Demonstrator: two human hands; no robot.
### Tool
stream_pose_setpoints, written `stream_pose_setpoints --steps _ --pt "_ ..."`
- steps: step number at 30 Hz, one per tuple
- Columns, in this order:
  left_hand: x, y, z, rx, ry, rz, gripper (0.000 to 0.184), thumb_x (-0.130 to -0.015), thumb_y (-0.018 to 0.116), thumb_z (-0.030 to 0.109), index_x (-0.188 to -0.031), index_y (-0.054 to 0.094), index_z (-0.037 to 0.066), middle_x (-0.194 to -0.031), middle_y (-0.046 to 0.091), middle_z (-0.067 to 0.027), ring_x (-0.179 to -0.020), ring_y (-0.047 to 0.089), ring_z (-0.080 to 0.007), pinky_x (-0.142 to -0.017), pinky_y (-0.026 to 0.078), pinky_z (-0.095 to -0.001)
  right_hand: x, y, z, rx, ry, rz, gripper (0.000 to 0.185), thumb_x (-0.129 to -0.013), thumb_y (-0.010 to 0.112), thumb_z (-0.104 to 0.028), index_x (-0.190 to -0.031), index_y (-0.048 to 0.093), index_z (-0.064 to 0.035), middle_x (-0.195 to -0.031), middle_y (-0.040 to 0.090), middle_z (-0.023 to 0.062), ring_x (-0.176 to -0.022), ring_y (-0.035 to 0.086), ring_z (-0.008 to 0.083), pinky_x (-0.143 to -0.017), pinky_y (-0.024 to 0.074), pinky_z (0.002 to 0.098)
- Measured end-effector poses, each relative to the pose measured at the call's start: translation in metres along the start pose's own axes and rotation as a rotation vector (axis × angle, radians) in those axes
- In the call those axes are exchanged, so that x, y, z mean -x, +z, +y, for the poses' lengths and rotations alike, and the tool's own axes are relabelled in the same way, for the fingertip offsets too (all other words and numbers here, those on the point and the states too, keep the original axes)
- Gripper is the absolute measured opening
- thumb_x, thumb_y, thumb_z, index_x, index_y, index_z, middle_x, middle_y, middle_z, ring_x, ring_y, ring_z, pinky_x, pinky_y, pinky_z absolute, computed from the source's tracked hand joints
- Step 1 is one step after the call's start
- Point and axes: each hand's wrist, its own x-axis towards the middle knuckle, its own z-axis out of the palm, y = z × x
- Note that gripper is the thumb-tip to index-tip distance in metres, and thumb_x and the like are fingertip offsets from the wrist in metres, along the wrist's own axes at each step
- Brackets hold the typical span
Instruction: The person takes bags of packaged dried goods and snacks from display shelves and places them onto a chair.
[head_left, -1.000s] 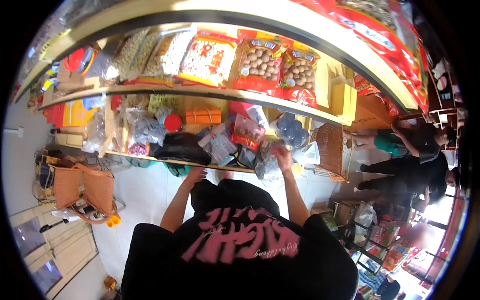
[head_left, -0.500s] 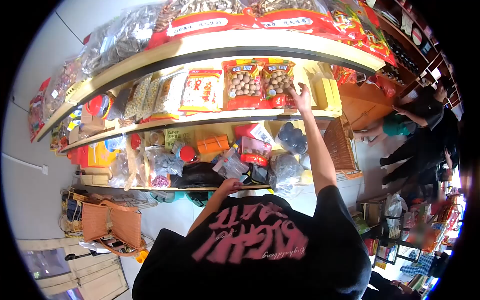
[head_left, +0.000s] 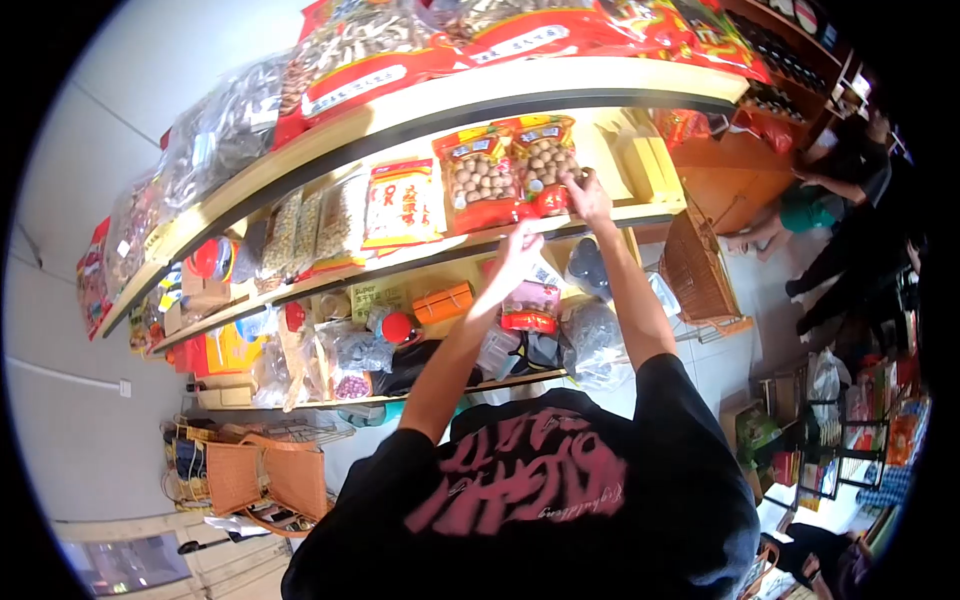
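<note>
Two red-and-clear bags of round brown dried longans lie side by side on the middle shelf: a left bag [head_left: 480, 178] and a right bag [head_left: 546, 160]. My right hand [head_left: 590, 196] has its fingers curled on the lower right edge of the right bag. Just below the bags, at the shelf's front edge, my left hand [head_left: 521, 246] reaches up with fingers extended, washed out by bright light. Whether its fingertips touch a bag is unclear. A red-and-white packet [head_left: 398, 205] lies left of the longans.
Yellow boxes [head_left: 648, 165] stand right of the bags. Large bags of dried goods [head_left: 375, 60] fill the upper shelf. Below are an orange packet [head_left: 443, 302], a red-lidded jar [head_left: 398, 328] and plastic bags [head_left: 592, 340]. A wicker basket [head_left: 695, 280] hangs at the right; people stand beyond.
My left hand has risen from the bottom shelf to the middle shelf's edge. My right hand has moved slightly down and curled onto the bag's edge. The view has tilted.
</note>
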Motion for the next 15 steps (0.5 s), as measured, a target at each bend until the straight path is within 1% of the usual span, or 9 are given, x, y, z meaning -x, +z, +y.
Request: stream_pose_setpoints --steps 2,4,5,6,8,9,10,12,15 --pt "-0.027 0.0 0.024 -0.486 0.128 0.072 0.036 -0.085 0.06 0.011 -0.119 0.05 0.003 -0.112 0.059 -0.0162 -0.098 0.062 -0.0273 -0.084 0.05 -0.0366 -0.002 0.004 0.004 -0.021 -0.032 0.024 0.084 -0.077 0.045 -0.073 -0.116 0.05 0.001 -0.106 0.063 0.0232 -0.103 0.061 0.0347 -0.089 0.0447 0.0418" --pt "-0.058 -0.003 0.005 -0.785 0.471 0.133 0.043 -0.084 0.06 0.012 -0.123 0.045 0.003 -0.119 0.054 -0.0213 -0.109 0.056 -0.0332 -0.09 0.047 -0.0409 0.002 -0.001 -0.002 0.008 -0.021 -0.01 0.084 -0.077 0.044 -0.074 -0.115 0.05 0.0014 -0.104 0.063 0.0242 -0.101 0.061 0.035 -0.088 0.0451 0.0417" --pt "-0.065 -0.003 0.009 -0.675 0.242 0.035 0.046 -0.082 0.062 0.012 -0.124 0.044 0.003 -0.125 0.05 -0.0228 -0.117 0.049 -0.0368 -0.096 0.043 -0.0437 0.002 -0.001 -0.001 0.004 -0.031 -0.013 0.086 -0.077 0.043 -0.074 -0.115 0.048 0.0023 -0.105 0.062 0.0254 -0.101 0.061 0.0346 -0.087 0.0451 0.0415" --pt "-0.072 -0.006 0.012 -0.7 0.189 0.0 0.049 -0.084 0.06 0.022 -0.126 0.041 0.004 -0.129 0.046 -0.0257 -0.122 0.045 -0.0403 -0.1 0.039 -0.0475 0.002 -0.002 0.001 0.018 -0.065 -0.038 0.089 -0.076 0.043 -0.076 -0.116 0.046 0.0036 -0.107 0.061 0.0262 -0.102 0.061 0.0346 -0.087 0.0452 0.0414" --pt "-0.083 -0.004 0.017 -0.788 -0.021 0.056 0.055 -0.086 0.058 0.028 -0.13 0.038 0.002 -0.131 0.046 -0.025 -0.123 0.045 -0.0372 -0.101 0.039 -0.0441 0.003 -0.005 0.001 0.009 -0.058 -0.063 0.091 -0.075 0.043 -0.077 -0.118 0.043 0.0042 -0.108 0.06 0.027 -0.102 0.06 0.0352 -0.087 0.0452 0.0414" --pt "-0.089 -0.005 0.021 -0.894 -0.072 0.029 0.064 -0.087 0.055 0.033 -0.137 0.032 0.0 -0.134 0.044 -0.0247 -0.124 0.046 -0.0343 -0.103 0.038 -0.0418 0.002 -0.01 -0.001 0.003 -0.005 -0.126 0.097 -0.072 0.045 -0.079 -0.126 0.041 0.0015 -0.121 0.055 0.0238 -0.109 0.057 0.0337 -0.091 0.0448 0.0416" --pt "-0.093 -0.004 0.023 -0.886 -0.176 -0.005 0.072 -0.088 0.053 0.038 -0.141 0.026 -0.001 -0.139 0.04 -0.0245 -0.125 0.045 -0.0338 -0.104 0.036 -0.0407 0.002 -0.013 -0.003 0.001 0.003 -0.121 0.097 -0.072 0.045 -0.079 -0.126 0.041 0.0015 -0.121 0.055 0.0238 -0.109 0.057 0.0337 -0.091 0.0448 0.0416" --pt "-0.096 -0.003 0.024 -0.909 -0.273 -0.032 0.072 -0.09 0.046 0.043 -0.142 0.023 -0.001 -0.139 0.04 -0.024 -0.126 0.044 -0.0342 -0.104 0.036 -0.041 0.003 -0.011 -0.004 0.007 -0.005 -0.122 0.099 -0.07 0.047 -0.079 -0.127 0.04 0.0018 -0.122 0.055 0.023 -0.11 0.057 0.0332 -0.091 0.0446 0.0411" --pt "-0.098 -0.001 0.019 -0.939 -0.279 -0.045 0.073 -0.092 0.04 0.046 -0.143 0.022 -0.001 -0.139 0.04 -0.0239 -0.124 0.046 -0.0354 -0.104 0.036 -0.0415 0.005 -0.014 -0.006 0.011 0.01 -0.131 0.098 -0.07 0.048 -0.078 -0.126 0.041 0.0018 -0.12 0.056 0.0232 -0.11 0.057 0.0336 -0.091 0.0445 0.041"
